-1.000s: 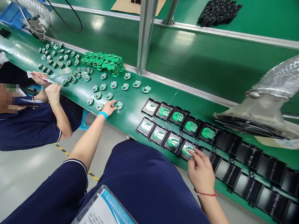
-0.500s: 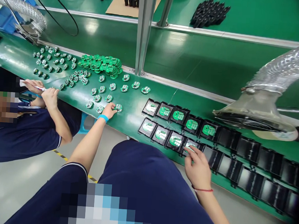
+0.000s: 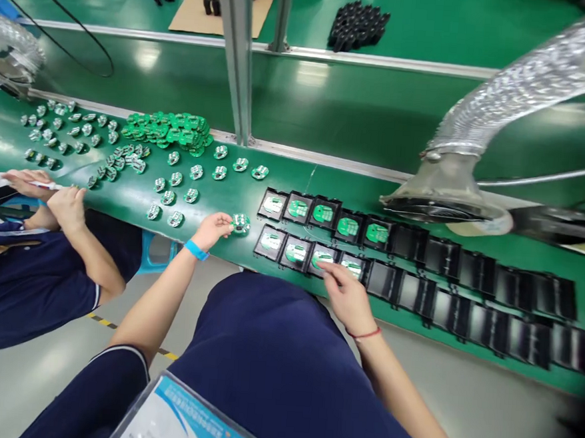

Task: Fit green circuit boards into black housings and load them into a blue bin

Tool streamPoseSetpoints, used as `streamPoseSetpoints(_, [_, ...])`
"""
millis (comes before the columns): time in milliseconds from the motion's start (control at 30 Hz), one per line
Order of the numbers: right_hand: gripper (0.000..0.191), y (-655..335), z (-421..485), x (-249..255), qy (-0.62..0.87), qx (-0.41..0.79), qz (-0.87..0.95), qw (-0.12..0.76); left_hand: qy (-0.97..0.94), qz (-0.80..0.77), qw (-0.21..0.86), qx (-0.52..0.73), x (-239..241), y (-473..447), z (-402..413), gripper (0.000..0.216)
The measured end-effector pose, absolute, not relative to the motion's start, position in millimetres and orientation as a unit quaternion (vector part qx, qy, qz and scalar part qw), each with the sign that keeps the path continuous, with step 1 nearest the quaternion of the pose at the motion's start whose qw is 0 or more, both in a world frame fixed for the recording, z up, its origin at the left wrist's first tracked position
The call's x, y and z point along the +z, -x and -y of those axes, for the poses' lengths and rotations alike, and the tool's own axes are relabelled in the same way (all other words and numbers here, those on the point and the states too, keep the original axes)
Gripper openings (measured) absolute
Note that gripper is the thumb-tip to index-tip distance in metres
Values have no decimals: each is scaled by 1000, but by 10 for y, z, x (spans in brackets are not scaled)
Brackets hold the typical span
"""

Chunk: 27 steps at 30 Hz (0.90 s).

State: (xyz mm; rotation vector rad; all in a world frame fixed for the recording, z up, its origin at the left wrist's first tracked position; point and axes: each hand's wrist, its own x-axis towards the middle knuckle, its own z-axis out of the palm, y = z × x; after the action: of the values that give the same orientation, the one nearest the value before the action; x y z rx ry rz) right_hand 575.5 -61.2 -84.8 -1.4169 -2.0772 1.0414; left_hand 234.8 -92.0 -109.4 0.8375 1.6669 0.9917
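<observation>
Between the thumb and fingers of my left hand (image 3: 213, 231) is a small green circuit board (image 3: 241, 224) with white parts on it, lifted near the table's front edge. My right hand (image 3: 348, 293) hovers over the front row of black plastic cases, fingers partly stretched and apart, with nothing visible in them. Its fingertips are at a black case (image 3: 315, 268) with a green board inside; whether they touch it I cannot tell. More boards lie in the nearby cases, such as the back-row case (image 3: 378, 233). Cases farther right, like this one (image 3: 382, 279), hold no board.
Loose boards (image 3: 191, 196) and a heap of green boards (image 3: 168, 130) lie to the left. A co-worker's hands (image 3: 66, 203) hold a white pen-like tool. A fume duct (image 3: 450, 183) hangs over the right side; a metal post (image 3: 238, 62) stands mid-table.
My left hand has picked up the circuit board and carried it right, towards the cases. My right hand has shifted left along the front row. The camera view has turned to the right.
</observation>
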Motion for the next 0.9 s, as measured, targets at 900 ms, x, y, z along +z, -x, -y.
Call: streamPoseSetpoints(900, [15, -7433, -454, -621, 554, 283, 771, 134, -901, -417, 11, 121, -216, -5387, 210, 32])
